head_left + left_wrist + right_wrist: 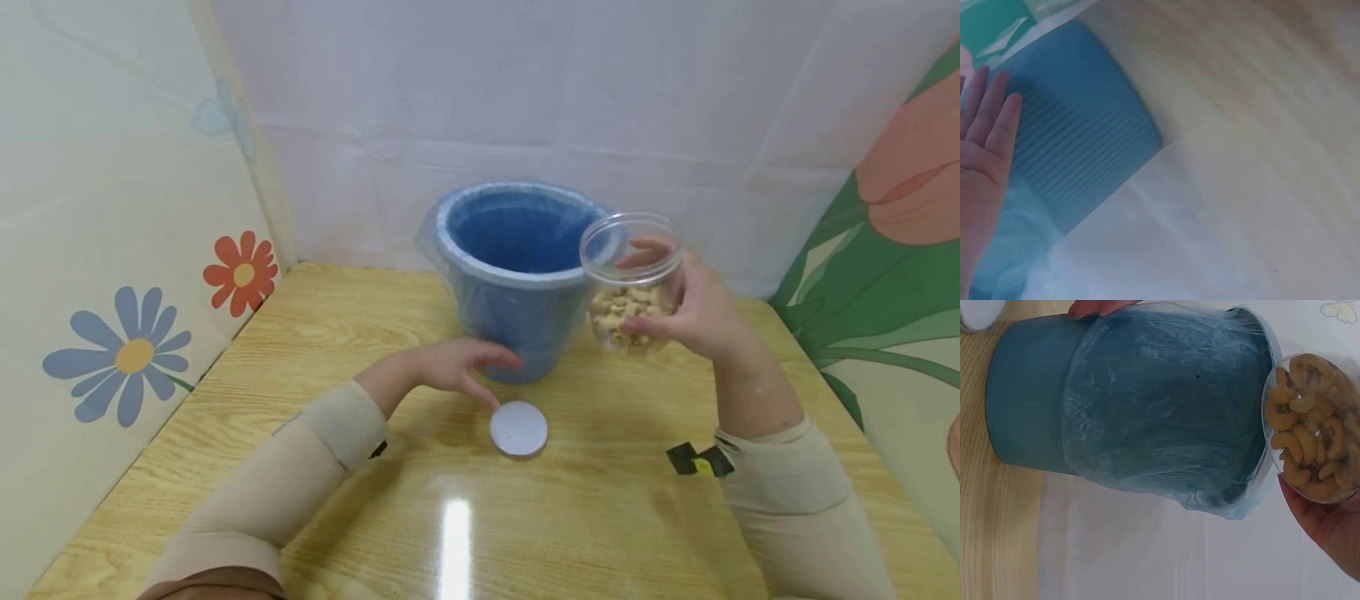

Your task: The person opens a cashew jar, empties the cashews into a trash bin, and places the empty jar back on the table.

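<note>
My right hand [708,312] grips a clear, lidless plastic jar [600,250] partly filled with cashews [621,307]. It holds the jar beside the right rim of a blue bin [517,312], raised above the table. In the right wrist view the cashews [1304,440] show through the jar's base. My left hand [453,365] is held at the lower front of the bin, its fingers extended along the ribbed side in the left wrist view. A round white lid [518,429] lies on the table just below the left thumb.
A thin translucent bag [1135,400] lines the bin and folds down over its outside. The wood-grain table [360,317] meets a white back sheet [360,192]. Flower-painted panels [90,208] stand at both sides.
</note>
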The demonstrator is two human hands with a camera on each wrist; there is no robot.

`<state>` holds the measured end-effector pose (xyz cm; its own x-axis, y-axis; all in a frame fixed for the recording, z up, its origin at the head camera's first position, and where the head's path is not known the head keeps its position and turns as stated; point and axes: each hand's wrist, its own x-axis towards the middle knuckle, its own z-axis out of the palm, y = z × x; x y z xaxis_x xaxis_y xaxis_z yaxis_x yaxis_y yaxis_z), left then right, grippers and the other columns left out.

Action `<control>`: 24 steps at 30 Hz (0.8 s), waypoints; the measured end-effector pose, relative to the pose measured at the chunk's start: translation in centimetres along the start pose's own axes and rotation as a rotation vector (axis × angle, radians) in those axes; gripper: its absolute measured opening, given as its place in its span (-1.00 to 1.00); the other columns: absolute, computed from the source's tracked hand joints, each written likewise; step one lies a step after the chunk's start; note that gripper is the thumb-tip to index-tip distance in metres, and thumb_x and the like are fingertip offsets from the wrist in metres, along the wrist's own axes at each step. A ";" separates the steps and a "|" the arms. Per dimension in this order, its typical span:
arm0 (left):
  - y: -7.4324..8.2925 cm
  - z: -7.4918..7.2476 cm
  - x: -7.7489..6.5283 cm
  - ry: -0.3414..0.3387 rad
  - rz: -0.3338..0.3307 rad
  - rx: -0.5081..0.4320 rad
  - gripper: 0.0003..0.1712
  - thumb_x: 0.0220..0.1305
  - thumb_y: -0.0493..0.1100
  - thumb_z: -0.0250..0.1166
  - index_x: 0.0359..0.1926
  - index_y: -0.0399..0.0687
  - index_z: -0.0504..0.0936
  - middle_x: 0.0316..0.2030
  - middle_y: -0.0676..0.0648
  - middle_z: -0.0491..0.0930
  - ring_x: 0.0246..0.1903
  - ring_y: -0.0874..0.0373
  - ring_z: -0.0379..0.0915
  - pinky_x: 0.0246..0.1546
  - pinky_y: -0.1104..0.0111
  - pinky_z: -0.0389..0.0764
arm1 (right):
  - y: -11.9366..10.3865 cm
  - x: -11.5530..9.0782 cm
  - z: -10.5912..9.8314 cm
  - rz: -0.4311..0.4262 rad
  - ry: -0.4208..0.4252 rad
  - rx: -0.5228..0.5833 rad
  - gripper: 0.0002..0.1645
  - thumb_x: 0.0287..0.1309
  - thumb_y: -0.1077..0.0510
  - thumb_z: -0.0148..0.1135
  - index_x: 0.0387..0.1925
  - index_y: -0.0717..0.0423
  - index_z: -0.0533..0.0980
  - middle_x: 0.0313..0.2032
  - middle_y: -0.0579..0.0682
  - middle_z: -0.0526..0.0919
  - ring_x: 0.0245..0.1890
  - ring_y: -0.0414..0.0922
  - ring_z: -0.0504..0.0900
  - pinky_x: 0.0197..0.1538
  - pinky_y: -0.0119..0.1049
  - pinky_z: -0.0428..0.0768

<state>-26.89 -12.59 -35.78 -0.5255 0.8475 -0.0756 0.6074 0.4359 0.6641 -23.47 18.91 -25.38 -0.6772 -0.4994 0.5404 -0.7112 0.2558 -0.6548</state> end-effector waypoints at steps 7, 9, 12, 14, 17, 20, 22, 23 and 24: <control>1.7 -1.1 -0.8 -0.017 0.006 -0.121 -0.29 0.07 -0.08 0.36 0.20 -0.26 0.34 0.15 -0.16 0.41 0.16 0.08 0.30 0.20 0.25 0.32 | 0.1 0.0 0.0 -0.009 0.004 0.017 0.02 -0.37 0.50 0.40 0.24 0.09 0.21 -0.02 0.05 0.51 -0.03 -0.15 0.49 0.09 -0.40 0.40; 2.3 -1.6 -1.1 0.002 0.039 -0.143 -0.32 0.08 -0.11 0.35 0.18 -0.28 0.35 0.12 -0.18 0.42 0.14 0.05 0.33 0.19 0.21 0.34 | 0.1 0.0 -0.1 -0.001 0.005 0.020 0.02 -0.36 0.50 0.39 0.24 0.08 0.21 -0.02 0.04 0.51 -0.04 -0.14 0.50 0.06 -0.41 0.42; 3.2 -2.4 -1.7 0.042 0.089 -0.175 -0.36 0.11 -0.16 0.33 0.18 -0.29 0.34 0.10 -0.22 0.43 0.13 0.00 0.34 0.18 0.14 0.35 | 0.1 0.0 -0.1 0.008 0.005 0.031 0.02 -0.36 0.50 0.39 0.24 0.08 0.21 -0.01 0.05 0.51 -0.04 -0.13 0.50 0.05 -0.41 0.44; 3.8 -3.1 -2.2 0.079 0.124 -0.190 -0.38 0.12 -0.19 0.32 0.18 -0.30 0.34 0.09 -0.24 0.43 0.12 -0.06 0.34 0.16 0.11 0.36 | 0.0 0.0 -0.1 0.013 0.005 0.035 0.02 -0.36 0.49 0.39 0.24 0.08 0.21 -0.01 0.05 0.51 -0.04 -0.13 0.50 0.05 -0.41 0.44; 4.6 -4.3 -3.0 0.155 0.179 -0.240 -0.42 0.15 -0.25 0.28 0.18 -0.34 0.33 0.06 -0.31 0.43 0.09 -0.16 0.34 0.13 0.08 0.38 | 0.0 0.0 -0.2 0.020 0.004 0.040 0.01 -0.35 0.49 0.39 0.24 0.08 0.21 -0.01 0.04 0.50 -0.04 -0.12 0.50 0.03 -0.41 0.46; 5.2 -5.5 -3.9 0.251 0.224 -0.311 -0.47 0.18 -0.31 0.23 0.16 -0.37 0.33 0.03 -0.38 0.43 0.07 -0.20 0.34 0.09 0.15 0.44 | 0.0 0.0 -0.2 0.027 0.002 0.030 0.01 -0.34 0.49 0.39 0.24 0.07 0.20 0.00 0.04 0.50 -0.04 -0.12 0.50 0.01 -0.41 0.48; 5.3 -6.4 -4.3 0.321 0.265 -0.355 -0.51 0.21 -0.34 0.19 0.15 -0.40 0.33 0.00 -0.42 0.43 0.04 -0.23 0.35 0.06 0.19 0.47 | 0.0 0.0 -0.3 0.029 0.001 0.025 0.01 -0.34 0.49 0.39 0.24 0.06 0.20 0.00 0.04 0.50 -0.04 -0.12 0.50 0.00 -0.41 0.49; 5.4 -6.8 -4.5 0.358 0.282 -0.367 -0.53 0.22 -0.35 0.17 0.14 -0.40 0.34 -0.02 -0.43 0.44 0.02 -0.24 0.35 0.04 0.20 0.48 | 0.0 0.0 -0.3 0.028 0.000 0.023 0.02 -0.34 0.49 0.39 0.25 0.07 0.20 0.00 0.06 0.49 -0.04 -0.12 0.50 -0.01 -0.41 0.50; 5.4 -7.1 -4.6 0.399 0.293 -0.376 -0.56 0.23 -0.34 0.16 0.13 -0.37 0.36 -0.04 -0.41 0.46 0.01 -0.22 0.37 0.02 0.22 0.49 | 0.0 0.0 -0.3 0.027 0.000 0.017 0.02 -0.34 0.49 0.39 0.25 0.07 0.20 0.00 0.06 0.49 -0.04 -0.12 0.49 0.00 -0.41 0.49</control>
<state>-25.40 -16.32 -26.51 -0.5952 0.7054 0.3848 0.5467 0.0046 0.8373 -23.54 19.18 -25.25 -0.6963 -0.4923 0.5222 -0.6890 0.2549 -0.6784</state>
